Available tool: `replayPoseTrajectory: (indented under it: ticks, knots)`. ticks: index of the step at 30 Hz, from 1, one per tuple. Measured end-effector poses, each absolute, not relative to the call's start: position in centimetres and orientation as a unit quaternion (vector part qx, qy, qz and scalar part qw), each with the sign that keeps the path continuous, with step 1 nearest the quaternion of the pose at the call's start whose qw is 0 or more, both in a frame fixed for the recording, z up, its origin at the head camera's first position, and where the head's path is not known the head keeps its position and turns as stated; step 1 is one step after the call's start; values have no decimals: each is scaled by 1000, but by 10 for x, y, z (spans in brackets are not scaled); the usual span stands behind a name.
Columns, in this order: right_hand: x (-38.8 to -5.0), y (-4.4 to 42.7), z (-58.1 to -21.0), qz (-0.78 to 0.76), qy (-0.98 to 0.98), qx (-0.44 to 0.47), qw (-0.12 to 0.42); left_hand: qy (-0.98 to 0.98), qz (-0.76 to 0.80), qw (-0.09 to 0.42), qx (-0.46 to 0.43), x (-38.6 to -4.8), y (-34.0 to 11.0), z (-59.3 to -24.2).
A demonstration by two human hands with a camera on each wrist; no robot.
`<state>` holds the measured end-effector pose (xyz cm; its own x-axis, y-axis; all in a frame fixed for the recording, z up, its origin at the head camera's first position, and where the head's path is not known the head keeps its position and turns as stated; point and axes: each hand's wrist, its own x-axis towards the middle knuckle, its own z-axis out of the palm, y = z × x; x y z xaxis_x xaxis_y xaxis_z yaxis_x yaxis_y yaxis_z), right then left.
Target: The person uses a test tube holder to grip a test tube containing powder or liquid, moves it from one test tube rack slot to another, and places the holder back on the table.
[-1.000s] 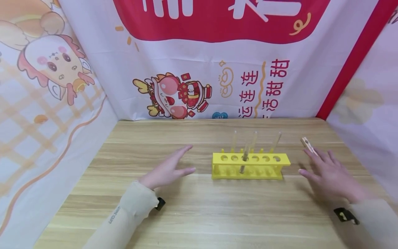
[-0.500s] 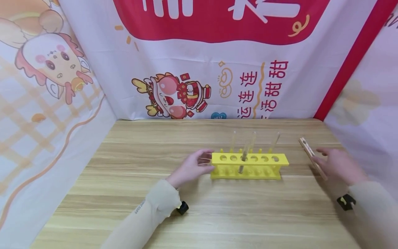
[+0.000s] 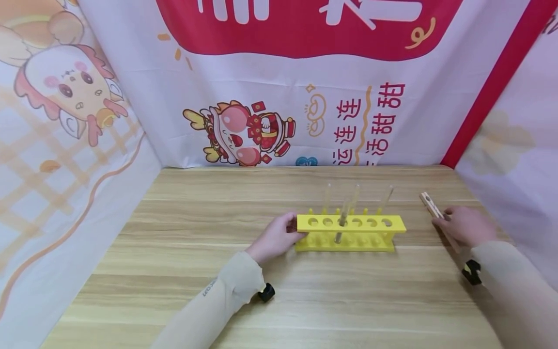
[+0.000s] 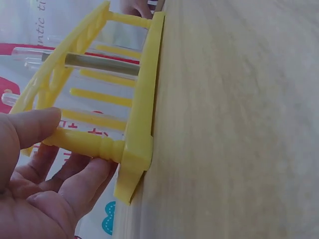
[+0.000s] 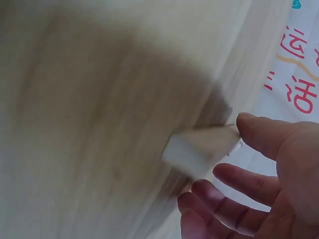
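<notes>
A yellow test tube rack (image 3: 351, 223) stands upright on the table, a tube with dark contents (image 3: 339, 236) in one hole and several clear tubes at its back pegs. My left hand (image 3: 274, 238) is at the rack's left end; the left wrist view has its thumb and fingers curled round the end post (image 4: 84, 142). Right of the rack lies a wooden clamp (image 3: 430, 205), my right hand (image 3: 471, 226) over its nearer part. In the right wrist view the clamp's blurred end (image 5: 197, 149) sits between thumb and fingers of the right hand (image 5: 279, 174), which pinch it.
The wood-grained table (image 3: 322, 300) extends in front of the rack and to its left. A printed white and red cloth (image 3: 165, 97) hangs behind the table, with more printed cloth at both sides.
My left hand has moved right to the rack and taken hold of its end post. The right hand has come down onto the clamp, its fingers closing in. The rack has stayed in place.
</notes>
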<state>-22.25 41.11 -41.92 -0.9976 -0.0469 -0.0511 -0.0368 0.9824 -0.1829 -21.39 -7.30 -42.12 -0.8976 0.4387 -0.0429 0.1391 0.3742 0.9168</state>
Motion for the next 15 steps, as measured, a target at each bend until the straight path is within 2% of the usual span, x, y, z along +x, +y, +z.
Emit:
replayPoseTrajectory:
  ticks: [8, 15]
  knots:
    - [-226, 405, -418, -102, 995, -6, 1, 821, 520, 148, 183, -216, -73, -431]
    - [-216, 406, -412, -125, 992, -7, 20, 824, 514, 153, 179, -218, -73, -432]
